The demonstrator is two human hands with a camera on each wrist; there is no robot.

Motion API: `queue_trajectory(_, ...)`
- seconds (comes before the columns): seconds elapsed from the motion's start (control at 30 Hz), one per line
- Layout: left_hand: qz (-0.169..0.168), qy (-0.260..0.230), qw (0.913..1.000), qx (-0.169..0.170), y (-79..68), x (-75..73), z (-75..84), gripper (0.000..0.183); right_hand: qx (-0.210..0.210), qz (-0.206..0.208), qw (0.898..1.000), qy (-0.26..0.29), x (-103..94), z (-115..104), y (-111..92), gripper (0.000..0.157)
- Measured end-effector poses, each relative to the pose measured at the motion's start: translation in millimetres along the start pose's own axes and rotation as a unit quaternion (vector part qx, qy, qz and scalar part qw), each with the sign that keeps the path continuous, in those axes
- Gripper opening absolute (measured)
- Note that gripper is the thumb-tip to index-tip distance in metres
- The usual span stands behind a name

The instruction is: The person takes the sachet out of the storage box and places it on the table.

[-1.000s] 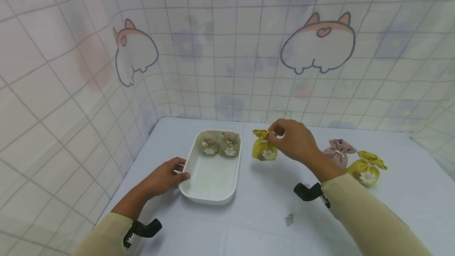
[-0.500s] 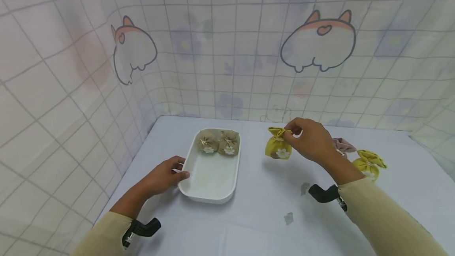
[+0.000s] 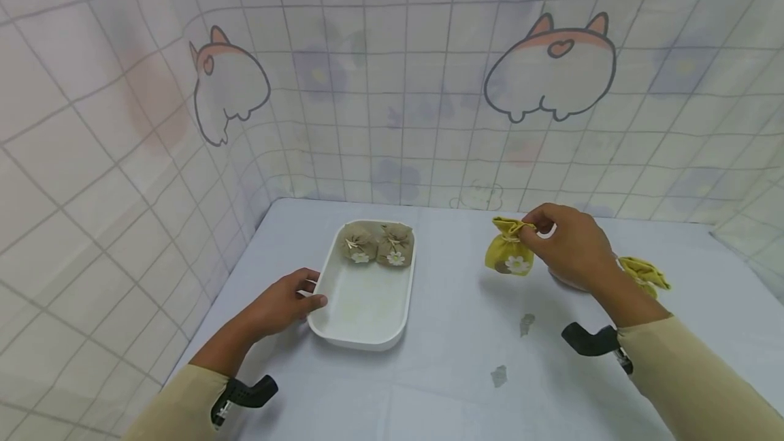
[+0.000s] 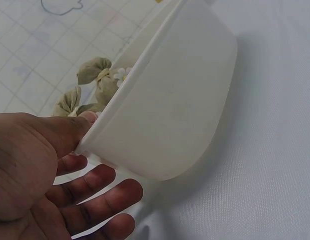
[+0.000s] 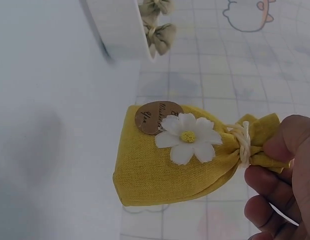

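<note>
My right hand [image 3: 569, 245] pinches a yellow drawstring pouch [image 3: 508, 254] by its gathered neck, and the pouch hangs above the table. In the right wrist view the pouch [image 5: 170, 170] bears a white cloth daisy, a round brown tag and a pale cord. My left hand [image 3: 283, 303] holds the left side of a white plastic tray [image 3: 363, 315]; the left wrist view has the thumb over the rim [image 4: 139, 75] and the fingers on the outside. Two beige pouches [image 3: 359, 245] with daisies sit side by side at the tray's far end.
Behind my right forearm, another yellow pouch [image 3: 644, 272] is partly hidden. A pink pouch [image 3: 567, 282] is almost wholly covered by my right hand. Grey-green patches [image 3: 499, 376] mark the white tablecloth [image 3: 447, 373]. A grid-patterned curtain [image 3: 416, 107] closes off the back and left side.
My right hand has moved right with the yellow pouch, away from the tray, and now covers most of the pink pouch. My left hand and the tray have stayed in place.
</note>
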State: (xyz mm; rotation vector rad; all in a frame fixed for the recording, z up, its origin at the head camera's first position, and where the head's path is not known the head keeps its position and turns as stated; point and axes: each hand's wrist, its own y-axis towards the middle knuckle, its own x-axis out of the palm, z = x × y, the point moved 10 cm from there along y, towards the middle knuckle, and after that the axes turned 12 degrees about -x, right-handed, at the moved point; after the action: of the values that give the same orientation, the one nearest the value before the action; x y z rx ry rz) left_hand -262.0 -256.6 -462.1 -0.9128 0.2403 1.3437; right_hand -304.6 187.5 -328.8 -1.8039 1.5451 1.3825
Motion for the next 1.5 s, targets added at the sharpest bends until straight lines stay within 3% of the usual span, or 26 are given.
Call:
queue_trajectory(0.33, -0.002, -0.002, 1.0000, -0.003, -0.9, 0.3, -1.9, 0.049, 0.040, 0.005, 0.999, -0.017, -8.6, 20, -11, 0.028)
queue_trajectory(0.57, 0.002, 0.005, 1.0000, -0.003, -2.3, -0.4, 0.6, 0.049, 0.066, 0.004, 0.998, 0.004, -13.6, 38, -22, 0.028)
queue_trajectory(0.8, 0.004, 0.007, 1.0000, -0.002, -2.0, -0.6, 0.5, 0.049, 0.060, 0.005, 0.998, -0.005, -20.3, 45, -30, 0.028)
queue_trajectory(1.03, 0.002, 0.004, 1.0000, 0.000, -0.4, -0.5, -0.3, 0.050, 0.084, -0.014, 0.996, -0.004, -22.8, 54, -39, 0.034)
queue_trajectory(1.5, -0.001, 0.000, 1.0000, -0.003, 0.1, -0.3, -0.5, 0.049, 0.073, -0.017, 0.997, -0.025, -10.9, 75, -55, 0.032)
